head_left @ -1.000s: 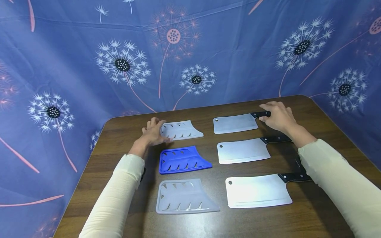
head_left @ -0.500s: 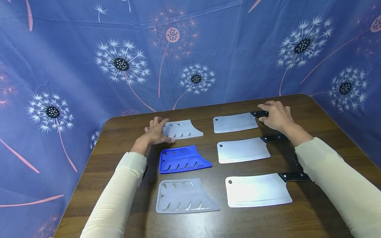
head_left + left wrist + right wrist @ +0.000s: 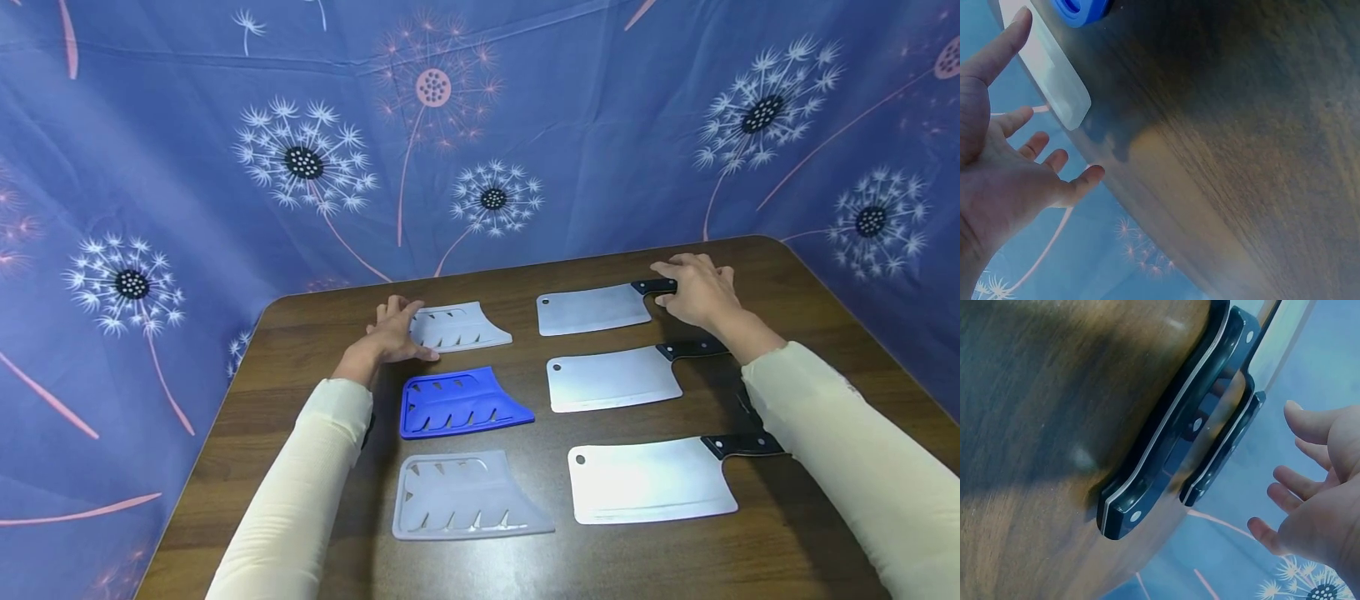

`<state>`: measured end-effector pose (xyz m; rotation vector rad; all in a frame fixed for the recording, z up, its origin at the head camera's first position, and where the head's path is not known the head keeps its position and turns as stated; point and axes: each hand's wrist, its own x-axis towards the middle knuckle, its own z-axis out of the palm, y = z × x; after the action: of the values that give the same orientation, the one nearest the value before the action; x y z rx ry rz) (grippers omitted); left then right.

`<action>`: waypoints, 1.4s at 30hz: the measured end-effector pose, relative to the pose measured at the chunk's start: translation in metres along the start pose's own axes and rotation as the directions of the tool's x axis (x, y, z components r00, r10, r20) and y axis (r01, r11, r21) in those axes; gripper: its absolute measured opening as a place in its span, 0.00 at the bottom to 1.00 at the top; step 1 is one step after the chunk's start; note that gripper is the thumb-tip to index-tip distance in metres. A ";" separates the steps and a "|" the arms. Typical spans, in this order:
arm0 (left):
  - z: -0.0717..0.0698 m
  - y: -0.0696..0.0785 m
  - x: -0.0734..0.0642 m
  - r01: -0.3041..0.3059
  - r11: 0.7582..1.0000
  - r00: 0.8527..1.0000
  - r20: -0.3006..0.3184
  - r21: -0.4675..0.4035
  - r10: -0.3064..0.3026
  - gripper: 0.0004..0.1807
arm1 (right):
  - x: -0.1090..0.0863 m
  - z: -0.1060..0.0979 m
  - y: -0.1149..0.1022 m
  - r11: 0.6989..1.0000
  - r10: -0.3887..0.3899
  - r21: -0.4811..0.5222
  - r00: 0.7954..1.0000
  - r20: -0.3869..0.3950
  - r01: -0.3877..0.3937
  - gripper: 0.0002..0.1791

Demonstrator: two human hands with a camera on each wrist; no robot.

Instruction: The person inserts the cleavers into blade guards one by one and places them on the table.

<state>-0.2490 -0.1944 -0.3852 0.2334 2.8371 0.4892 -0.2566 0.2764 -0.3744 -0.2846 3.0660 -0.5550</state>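
My left hand (image 3: 393,333), fingers spread, is at the left end of a white plastic blade guard (image 3: 467,327), the farthest of three. The left wrist view has the thumb overlapping that guard, with fingers loosely bent around nothing. A blue blade guard (image 3: 461,404) and a translucent one (image 3: 465,498) lie nearer. Over on the right, my right hand (image 3: 699,292) hovers by the black handle of the far cleaver (image 3: 592,310). In the right wrist view its fingers are loosely spread and apart from that handle (image 3: 1229,447). The middle cleaver (image 3: 615,380) and near cleaver (image 3: 648,482) lie flat below.
A brown wooden table (image 3: 300,333) carries everything, guards in a left column and cleavers in a right one. Behind the table and at its sides hangs a blue cloth (image 3: 585,150) with dandelion prints. The cleaver handles point right, under the right forearm.
My left hand has shifted slightly right over the white blade guard. My right hand has moved slightly left at the far cleaver's handle. Guards and cleavers lie as before.
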 end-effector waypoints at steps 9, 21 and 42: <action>0.002 0.002 0.004 -0.035 0.999 0.999 0.030 0.018 0.034 0.56 | 0.005 0.004 0.002 1.000 0.014 -0.014 1.000 0.008 -0.013 0.34; 0.003 0.008 0.006 -0.036 0.997 0.991 0.128 0.070 0.027 0.57 | 0.011 0.007 0.006 1.000 0.028 0.006 0.998 0.058 -0.029 0.36; 0.005 0.015 0.010 -0.010 0.996 0.991 0.137 0.088 -0.002 0.56 | 0.020 0.015 0.008 0.997 0.070 -0.022 0.985 0.160 -0.068 0.36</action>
<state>-0.2556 -0.1767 -0.3862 0.2779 2.7274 0.3354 -0.2768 0.2747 -0.3904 -0.2111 2.9130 -0.4785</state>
